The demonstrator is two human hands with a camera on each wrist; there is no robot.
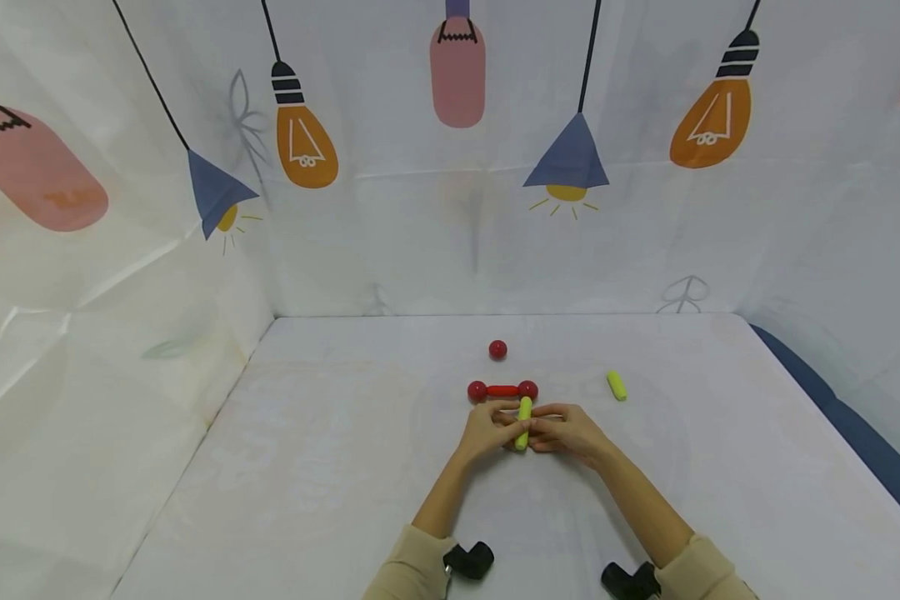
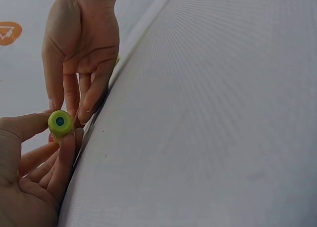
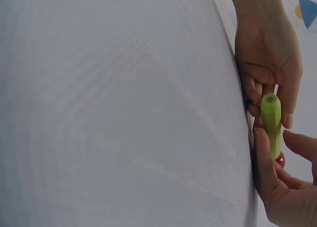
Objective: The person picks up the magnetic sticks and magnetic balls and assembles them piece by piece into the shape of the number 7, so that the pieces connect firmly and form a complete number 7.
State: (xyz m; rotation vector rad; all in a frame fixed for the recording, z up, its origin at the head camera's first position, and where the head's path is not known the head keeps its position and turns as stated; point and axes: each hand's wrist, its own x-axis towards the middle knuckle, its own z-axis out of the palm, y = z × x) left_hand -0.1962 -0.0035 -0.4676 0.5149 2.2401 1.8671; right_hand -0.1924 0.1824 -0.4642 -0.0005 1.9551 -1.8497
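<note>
A yellow-green magnetic stick [image 1: 523, 425], with a dark disc in its end, is pinched between thumb and fingers of my left hand [image 1: 491, 425]. From the other side my right hand [image 1: 570, 432] holds it too, thumb and fingers bent about the stick. The left wrist view shows the stick [image 2: 60, 122] end-on between both hands; the right wrist view shows its side [image 3: 271, 125]. Just beyond the fingers lies a red stick [image 1: 503, 390] between a left red ball [image 1: 477, 392] and a right red ball [image 1: 527, 389]. The yellow-green stick's far end overlaps the right ball in the head view.
A single red ball [image 1: 498, 349] sits farther back on the white table [image 1: 330, 467]. Off to the right lies a second yellow-green stick [image 1: 617, 385]. Patterned white sheeting [image 1: 420, 242] stands behind the table and along its sides.
</note>
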